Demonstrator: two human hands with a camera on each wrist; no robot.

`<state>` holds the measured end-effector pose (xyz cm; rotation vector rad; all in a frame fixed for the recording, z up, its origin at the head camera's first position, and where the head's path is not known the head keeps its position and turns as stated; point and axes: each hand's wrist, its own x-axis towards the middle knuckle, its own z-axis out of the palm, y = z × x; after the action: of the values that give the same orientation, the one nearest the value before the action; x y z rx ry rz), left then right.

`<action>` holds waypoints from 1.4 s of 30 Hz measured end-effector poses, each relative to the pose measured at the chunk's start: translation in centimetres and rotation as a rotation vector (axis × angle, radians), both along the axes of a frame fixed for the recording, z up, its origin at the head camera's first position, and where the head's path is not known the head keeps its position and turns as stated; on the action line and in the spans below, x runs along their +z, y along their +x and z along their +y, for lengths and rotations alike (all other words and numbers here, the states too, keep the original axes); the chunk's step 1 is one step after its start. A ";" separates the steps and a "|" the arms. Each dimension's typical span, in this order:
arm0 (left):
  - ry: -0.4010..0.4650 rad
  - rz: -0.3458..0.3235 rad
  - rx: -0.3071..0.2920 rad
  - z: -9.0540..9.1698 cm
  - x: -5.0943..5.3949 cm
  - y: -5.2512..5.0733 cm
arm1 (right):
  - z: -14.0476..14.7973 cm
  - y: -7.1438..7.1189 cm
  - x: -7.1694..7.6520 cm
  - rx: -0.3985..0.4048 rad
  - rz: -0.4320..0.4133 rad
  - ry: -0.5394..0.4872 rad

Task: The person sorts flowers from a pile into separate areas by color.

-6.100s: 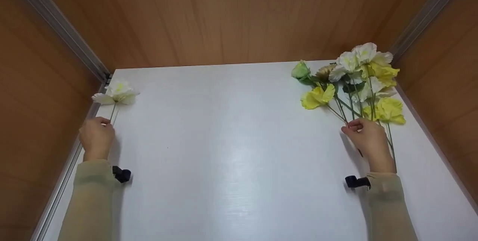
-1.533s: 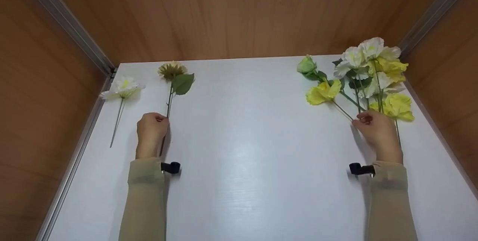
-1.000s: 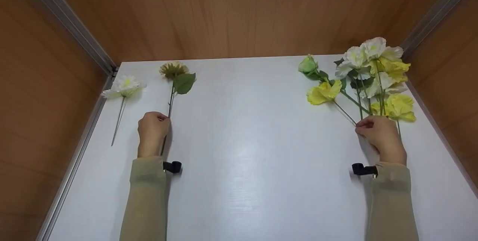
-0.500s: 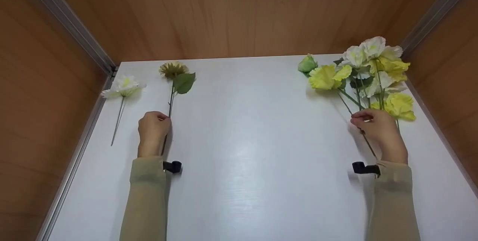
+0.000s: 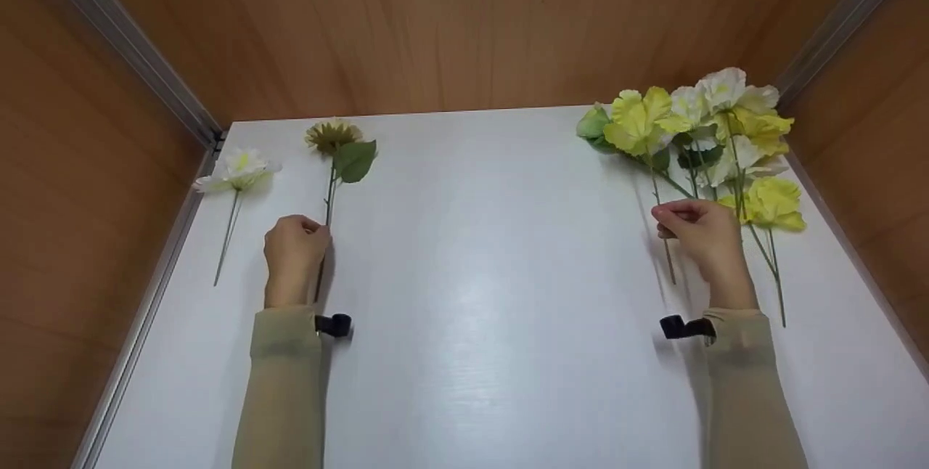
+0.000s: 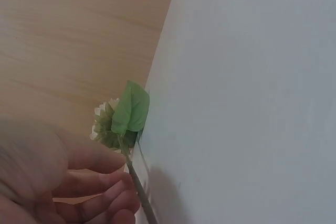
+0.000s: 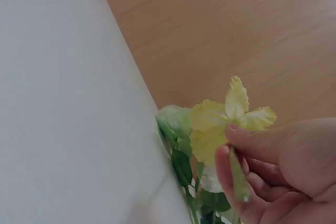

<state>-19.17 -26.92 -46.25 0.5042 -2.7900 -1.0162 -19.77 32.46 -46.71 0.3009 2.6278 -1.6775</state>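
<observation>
Across the white table, a soft streak of light is running down the smooth top. Beyond the table's far edge, a wood-grain back panel is rising, while side panels are flanking it; grey posts are standing at its far corners, and a metal rail is running along its left edge. Near the table's far left corner, a white flower is lying with its stem pointing towards the near side. Between the table's left edge and its middle, the person's left hand is pinching the stem of a beige flower with a green leaf. Towards the table's right side, the right hand is pinching the stem of a yellow flower, holding it above the top. At the table's far right corner, a bunch of white and yellow flowers is lying, and a green bud is resting near the far edge.
</observation>
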 end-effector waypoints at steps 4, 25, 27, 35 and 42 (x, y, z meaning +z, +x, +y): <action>0.013 0.038 -0.020 1.4 0.8 -0.1 | -3.2 -0.3 -0.3 -0.016 0.008 -0.175; 0.660 0.015 -0.583 17.6 -0.3 1.9 | -21.6 5.1 -3.4 0.299 0.102 -0.573; 0.698 0.012 -0.581 17.9 -0.6 2.0 | -22.1 5.4 -3.6 0.306 0.097 -0.577; 0.746 0.023 -0.569 18.0 -0.8 2.2 | -22.7 5.9 -3.5 0.310 0.079 -0.573; 0.751 0.026 -0.531 17.4 -0.9 1.7 | -22.7 6.1 -3.7 0.358 0.065 -0.531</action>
<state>-17.46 -9.50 -47.12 -0.2241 -2.4736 -2.1659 -13.67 9.74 -50.37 -0.2221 1.9939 -2.1590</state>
